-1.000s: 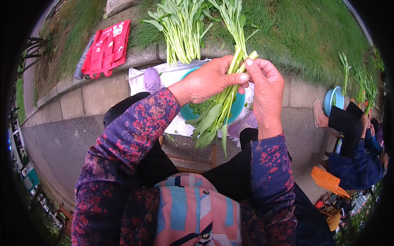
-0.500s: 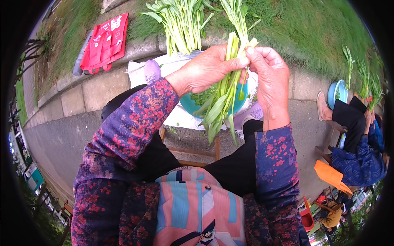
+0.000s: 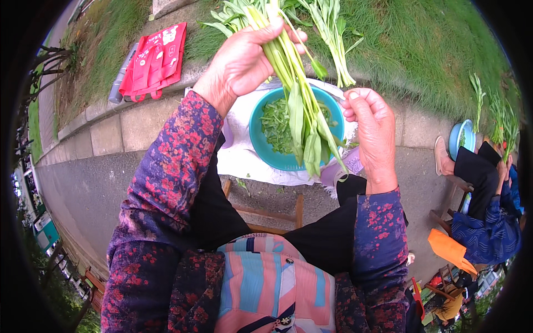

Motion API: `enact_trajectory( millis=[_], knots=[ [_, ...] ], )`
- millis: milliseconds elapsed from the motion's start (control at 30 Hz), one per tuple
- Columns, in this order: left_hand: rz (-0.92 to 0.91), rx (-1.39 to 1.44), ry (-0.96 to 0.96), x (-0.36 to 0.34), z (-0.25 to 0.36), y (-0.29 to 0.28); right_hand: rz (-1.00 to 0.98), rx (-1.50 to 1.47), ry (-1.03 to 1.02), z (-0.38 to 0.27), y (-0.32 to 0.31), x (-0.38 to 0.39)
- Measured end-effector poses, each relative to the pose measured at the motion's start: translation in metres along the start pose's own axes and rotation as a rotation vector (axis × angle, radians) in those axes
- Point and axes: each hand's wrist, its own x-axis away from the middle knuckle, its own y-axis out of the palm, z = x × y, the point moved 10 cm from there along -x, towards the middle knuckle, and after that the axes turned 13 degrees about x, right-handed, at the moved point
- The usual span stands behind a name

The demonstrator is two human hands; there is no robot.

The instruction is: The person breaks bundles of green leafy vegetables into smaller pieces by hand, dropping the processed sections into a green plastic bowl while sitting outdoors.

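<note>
A bunch of long-stemmed leafy greens (image 3: 297, 91), which look like water spinach, is gripped in my left hand (image 3: 247, 61). Its stem ends point up and its leaves hang down over a teal basin (image 3: 265, 157). Cut green pieces (image 3: 276, 126) lie in that basin. To the right of the basin, my right hand (image 3: 373, 119) is closed in a pinch, apart from the bunch; whatever sits between its fingertips is too small to make out. Beyond the hands lies another bundle of the greens (image 3: 332, 41) on the grass edge, with more partly hidden behind my left hand.
The basin stands on a white sheet (image 3: 236, 158) by a stone kerb (image 3: 105, 136). A red bag (image 3: 152, 64) and a grey cylinder (image 3: 122, 75) rest at far left. At right, another person (image 3: 480, 216) sits near a blue basin (image 3: 461, 136) and an orange cloth-like item (image 3: 448, 248).
My left hand has moved up and left with the bunch, uncovering the basin. The right hand has come off the stems and moved slightly right and down.
</note>
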Motion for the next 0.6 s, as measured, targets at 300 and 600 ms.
enact_trajectory(
  millis=[300,600],
  knots=[
    [0.586,0.131,0.302,0.020,0.042,-0.060,0.120,-0.109,-0.015,0.008,-0.036,-0.001],
    [0.544,0.046,0.320,0.015,0.079,-0.110,0.138,0.101,-0.037,-0.012,-0.107,0.023]
  ],
)
